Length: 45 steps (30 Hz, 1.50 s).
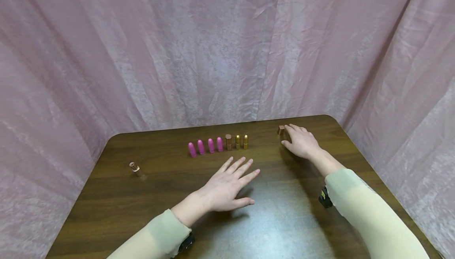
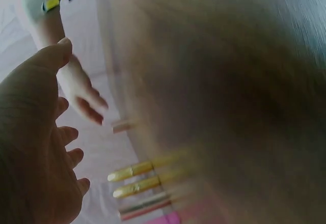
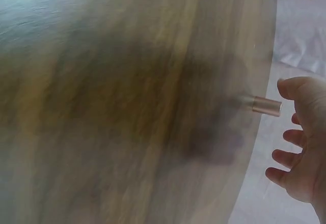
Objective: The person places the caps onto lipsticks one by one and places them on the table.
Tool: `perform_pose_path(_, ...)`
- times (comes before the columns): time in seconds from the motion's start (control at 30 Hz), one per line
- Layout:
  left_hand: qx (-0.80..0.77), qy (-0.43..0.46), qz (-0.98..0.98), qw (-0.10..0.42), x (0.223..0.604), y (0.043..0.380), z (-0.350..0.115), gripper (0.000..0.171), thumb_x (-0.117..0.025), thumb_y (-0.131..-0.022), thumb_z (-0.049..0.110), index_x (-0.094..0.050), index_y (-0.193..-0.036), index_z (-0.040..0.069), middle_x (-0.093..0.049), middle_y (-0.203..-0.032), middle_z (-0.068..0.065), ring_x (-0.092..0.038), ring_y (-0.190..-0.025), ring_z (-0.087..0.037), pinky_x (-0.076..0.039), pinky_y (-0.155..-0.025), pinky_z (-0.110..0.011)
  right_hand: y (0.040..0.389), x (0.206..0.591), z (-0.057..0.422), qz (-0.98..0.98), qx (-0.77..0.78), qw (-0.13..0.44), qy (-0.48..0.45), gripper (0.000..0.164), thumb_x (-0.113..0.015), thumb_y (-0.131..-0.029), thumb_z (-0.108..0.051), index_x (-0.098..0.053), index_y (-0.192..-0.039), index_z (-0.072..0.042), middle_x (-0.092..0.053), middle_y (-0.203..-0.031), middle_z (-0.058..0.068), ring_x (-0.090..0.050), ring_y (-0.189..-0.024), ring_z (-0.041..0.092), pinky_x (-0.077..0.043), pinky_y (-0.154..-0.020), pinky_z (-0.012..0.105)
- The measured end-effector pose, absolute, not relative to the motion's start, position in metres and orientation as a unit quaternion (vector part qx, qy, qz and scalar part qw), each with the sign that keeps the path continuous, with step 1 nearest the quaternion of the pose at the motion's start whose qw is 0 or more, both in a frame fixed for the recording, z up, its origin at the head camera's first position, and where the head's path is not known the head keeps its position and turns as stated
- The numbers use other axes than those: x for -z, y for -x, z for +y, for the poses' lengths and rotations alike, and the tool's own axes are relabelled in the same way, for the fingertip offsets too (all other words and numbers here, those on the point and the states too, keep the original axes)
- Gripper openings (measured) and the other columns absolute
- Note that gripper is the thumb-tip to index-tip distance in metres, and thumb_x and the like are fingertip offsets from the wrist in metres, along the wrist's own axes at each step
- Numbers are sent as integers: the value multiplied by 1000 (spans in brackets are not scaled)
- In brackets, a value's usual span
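My left hand [image 1: 224, 188] hovers over the middle of the table, fingers spread, holding nothing. In front of it stands a row of lipstick tubes: several pink bullet-shaped ones [image 1: 211, 145], a copper square-sided one [image 1: 228, 142] and two gold ones [image 1: 241, 142]. At the back right, my right hand [image 1: 301, 141] is held beside a short copper piece [image 1: 281, 130] that looks like a lipstick cap. In the right wrist view a gap shows between that copper piece [image 3: 267, 106] and the loosely extended fingers. An uncapped rose-gold lipstick tube [image 1: 135, 169] stands alone at the left.
The dark wooden table [image 1: 170, 219] has rounded back corners and a glossy reflection near its front. Pink velvet curtains [image 1: 213, 53] hang behind it and along both sides. Each wrist wears a small black device, one of which [image 1: 325, 198] shows at the right sleeve.
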<state>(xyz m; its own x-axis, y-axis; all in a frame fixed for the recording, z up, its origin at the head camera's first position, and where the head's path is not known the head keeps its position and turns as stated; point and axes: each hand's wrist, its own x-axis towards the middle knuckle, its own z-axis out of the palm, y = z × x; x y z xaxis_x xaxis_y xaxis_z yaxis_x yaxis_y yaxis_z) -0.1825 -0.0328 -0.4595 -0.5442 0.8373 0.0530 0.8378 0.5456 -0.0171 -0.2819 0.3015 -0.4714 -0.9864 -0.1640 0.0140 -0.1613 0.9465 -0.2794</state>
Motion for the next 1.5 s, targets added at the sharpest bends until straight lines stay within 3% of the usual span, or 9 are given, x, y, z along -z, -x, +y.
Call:
perform_pose_path(0.5, 9, 471, -882, 10, 477, 176, -4, 87, -40, -97, 75, -13, -165, 28, -8, -171, -7, -5, -156, -26, -7, -123, -53, 308, 486, 294, 991, 103, 21, 82, 63, -46, -102, -18, -27, -160, -1, -25, -165, 20, -24, -148, 48, -23, -114, 67)
perform_pose_path(0.8, 21, 460, -887, -13, 480, 177, -6, 87, -41, -97, 74, -10, -165, 31, -6, -171, -6, -3, -156, -26, -4, -123, -52, 275, 493, 298, 988, 92, -16, 123, 60, -47, -100, -14, -34, -157, 1, -35, -161, 20, -30, -146, 47, -26, -114, 65)
perform_pose_path(1.0, 26, 461, -887, -18, 480, 179, -9, 87, -43, -97, 73, -13, -165, 30, -7, -171, -6, -4, -156, -26, -4, -123, -52, 244, 491, 296, 982, 88, -46, 162, 56, -57, -96, -13, -48, -149, 2, -49, -152, 19, -39, -142, 45, -29, -114, 62)
perform_pose_path(1.17, 22, 462, -887, -13, 480, 178, -8, 87, -43, -97, 73, -14, -165, 28, -7, -171, -7, -6, -156, -27, -6, -123, -53, 238, 486, 295, 977, 100, -58, 178, 57, -61, -95, -13, -49, -149, 1, -54, -148, 18, -44, -138, 43, -32, -112, 62)
perform_pose_path(1.3, 27, 463, -886, -17, 481, 177, -5, 87, -45, -97, 72, -14, -165, 28, -7, -171, -7, -6, -156, -27, -6, -123, -53, 246, 479, 292, 978, 104, -65, 170, 55, -66, -93, -16, -55, -145, -2, -62, -138, 16, -52, -130, 41, -39, -105, 61)
perform_pose_path(1.5, 27, 467, -884, -23, 484, 175, 0, 86, -43, -98, 73, -19, -165, 25, -8, -171, -7, -6, -156, -26, -5, -123, -53, 261, 473, 289, 983, 71, -43, 162, 33, -76, -89, -21, -71, -118, -7, -70, -100, 4, -61, -102, 34, -46, -88, 54)
